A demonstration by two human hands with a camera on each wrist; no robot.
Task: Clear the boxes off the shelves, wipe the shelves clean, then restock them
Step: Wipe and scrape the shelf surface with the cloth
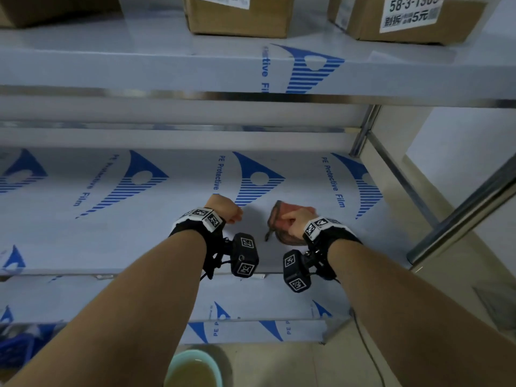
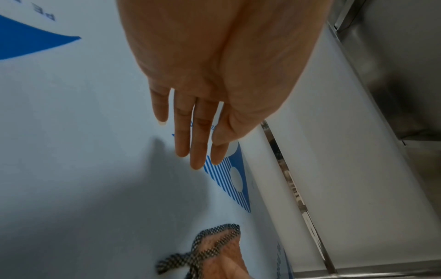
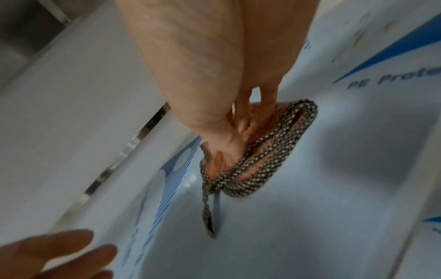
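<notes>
Film-covered shelf [image 1: 111, 219]: R hand [image 1: 296, 219] fingers bunching cloth [image 1: 282, 233], L hand [image 1: 223, 209] fingers straight.

I see the middle shelf [image 1: 117, 227] covered in smooth white plastic protective film printed in blue, faintly sheened. Its frame post [image 1: 363, 132] is bright polished metal. The cardboard boxes [image 1: 240, 18] above look matt brown, with white paper labels. The cloth [image 3: 253, 151] is nubbly orange fabric edged in black-and-white woven trim. A glossy pale-green bowl [image 1: 192, 367] stands below.
</notes>
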